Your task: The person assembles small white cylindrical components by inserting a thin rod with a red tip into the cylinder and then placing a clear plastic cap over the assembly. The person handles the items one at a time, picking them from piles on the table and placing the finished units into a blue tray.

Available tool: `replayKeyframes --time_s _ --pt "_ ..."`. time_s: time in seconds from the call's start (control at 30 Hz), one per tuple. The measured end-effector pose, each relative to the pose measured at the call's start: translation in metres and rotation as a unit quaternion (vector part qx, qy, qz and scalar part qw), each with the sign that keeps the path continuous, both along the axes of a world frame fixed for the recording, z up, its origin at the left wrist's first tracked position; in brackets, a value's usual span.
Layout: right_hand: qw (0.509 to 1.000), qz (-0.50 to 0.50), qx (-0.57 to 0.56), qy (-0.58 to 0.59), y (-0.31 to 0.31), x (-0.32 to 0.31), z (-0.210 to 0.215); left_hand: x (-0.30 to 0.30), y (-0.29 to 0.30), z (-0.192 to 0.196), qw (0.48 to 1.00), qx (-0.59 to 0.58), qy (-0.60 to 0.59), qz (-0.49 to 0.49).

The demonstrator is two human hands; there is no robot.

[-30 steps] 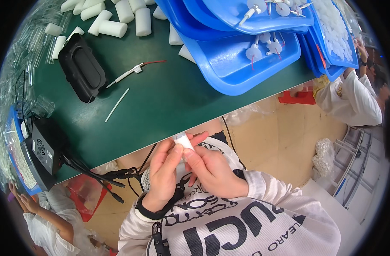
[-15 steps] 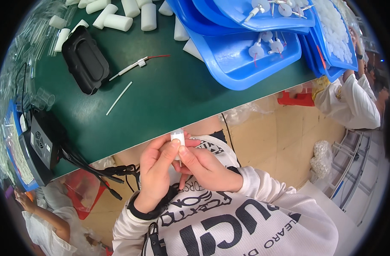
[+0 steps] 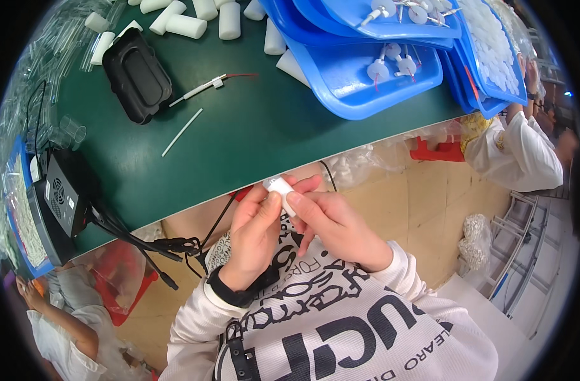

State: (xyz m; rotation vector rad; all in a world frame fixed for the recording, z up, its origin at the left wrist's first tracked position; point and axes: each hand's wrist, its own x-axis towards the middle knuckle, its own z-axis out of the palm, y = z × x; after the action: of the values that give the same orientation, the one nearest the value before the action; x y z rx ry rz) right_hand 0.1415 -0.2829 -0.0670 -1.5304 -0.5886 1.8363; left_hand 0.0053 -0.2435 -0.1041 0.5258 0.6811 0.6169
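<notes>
With the left hand point(image 3: 254, 227) and right hand point(image 3: 338, 227) together, both clamped on the cylinder point(image 3: 281, 188) by the near edge of the table point(image 3: 229, 149), we should press evenly from both sides so it neither slips nor dents.

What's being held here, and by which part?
The left hand and right hand pinch a small white cylinder by its sides, around the middle.

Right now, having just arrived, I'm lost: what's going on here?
The person's left hand and right hand together hold a small white cylinder by the near edge of the table. On the table lie a black tray, a stick and a tube with red wires. Blue trays sit farther right.
</notes>
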Motion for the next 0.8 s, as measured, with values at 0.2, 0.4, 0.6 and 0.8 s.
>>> replayKeyframes --time_s 0.2,0.4,0.6,0.8 --pt "0.991 -0.102 0.043 0.076 -0.01 -0.029 -0.016 -0.009 0.011 0.008 0.997 0.006 0.072 -0.041" --pt "0.979 -0.065 0.039 0.189 -0.007 -0.02 -0.03 -0.007 0.016 0.017 0.992 0.017 0.115 -0.043" --pt "0.984 0.011 0.069 0.162 -0.007 -0.006 -0.034 -0.005 0.004 0.015 0.99 0.07 0.125 -0.015" --pt "0.985 -0.018 0.092 0.145 -0.018 -0.026 -0.033 -0.01 0.006 0.012 0.98 0.114 0.165 -0.004"
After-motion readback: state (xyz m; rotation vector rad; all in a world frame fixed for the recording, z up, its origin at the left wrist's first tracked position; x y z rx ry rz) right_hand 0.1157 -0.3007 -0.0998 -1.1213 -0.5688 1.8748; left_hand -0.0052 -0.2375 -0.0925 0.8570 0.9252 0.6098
